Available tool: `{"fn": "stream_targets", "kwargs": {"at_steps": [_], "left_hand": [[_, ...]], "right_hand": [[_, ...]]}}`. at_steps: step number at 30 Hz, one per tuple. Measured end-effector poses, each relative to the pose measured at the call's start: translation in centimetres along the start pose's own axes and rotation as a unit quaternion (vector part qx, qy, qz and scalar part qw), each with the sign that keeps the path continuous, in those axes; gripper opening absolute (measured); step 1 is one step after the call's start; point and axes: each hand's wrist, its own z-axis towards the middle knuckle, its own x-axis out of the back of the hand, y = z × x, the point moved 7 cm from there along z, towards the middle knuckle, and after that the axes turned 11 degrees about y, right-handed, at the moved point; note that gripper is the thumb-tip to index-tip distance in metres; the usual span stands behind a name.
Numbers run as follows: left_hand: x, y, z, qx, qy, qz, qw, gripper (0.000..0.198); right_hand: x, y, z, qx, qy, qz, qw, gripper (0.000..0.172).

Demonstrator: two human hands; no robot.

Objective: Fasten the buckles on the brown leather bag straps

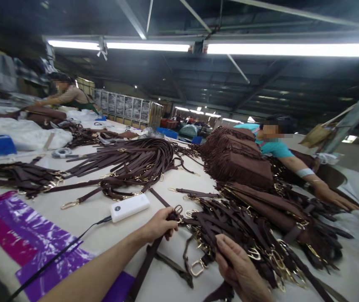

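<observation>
My left hand (161,225) is closed around a dark brown strap (146,268), close to its gold metal buckle (178,209). The strap's length hangs down from the fist toward the near table edge. On the right, my right hand (237,262) is closed with thumb and fingers pinched on a brown strap, much of it hidden by the hand. Just beyond lies a heap of brown straps (226,220) with gold clasps. Between the hands, a gold oval ring (197,267) rests on the white table (166,277).
A white power bank (130,207) with a black cable lies left of my left hand, near purple plastic packaging (47,235). Farther back is a long strap bundle (148,159). Fringed brown bags (242,163) are stacked at right, where a co-worker's arm (308,176) reaches across. Another person works far left.
</observation>
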Motion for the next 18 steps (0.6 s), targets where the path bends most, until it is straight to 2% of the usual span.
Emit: {"fn": "stream_targets", "kwargs": {"at_steps": [1, 3, 6, 10, 14, 18], "left_hand": [[-0.1, 0.2, -0.1, 0.017, -0.024, -0.119, 0.992, 0.025], [-0.4, 0.8, -0.4, 0.054, -0.088, -0.313, 0.944, 0.043], [-0.6, 2.0, -1.3, 0.064, -0.168, -0.408, 0.895, 0.052], [-0.8, 3.5, -2.5, 0.036, -0.204, -0.412, 0.887, 0.053], [-2.2, 3.9, -3.7, 0.042, -0.23, -0.345, 0.909, 0.059], [-3.5, 3.4, -4.4, 0.049, -0.234, -0.242, 0.94, 0.057]], "right_hand": [[-0.5, 0.3, 0.0, -0.003, -0.006, -0.004, 1.0, 0.045], [-1.3, 0.9, 0.1, -0.012, -0.021, 0.0, 1.0, 0.047], [-1.4, 1.8, 0.9, -0.025, -0.035, 0.02, 0.999, 0.048], [-1.5, 3.0, 1.7, -0.039, -0.068, 0.019, 0.997, 0.052], [-2.3, 3.5, 1.3, -0.047, -0.096, 0.005, 0.994, 0.049], [-3.4, 3.3, 0.7, -0.036, -0.125, -0.009, 0.991, 0.048]]}}
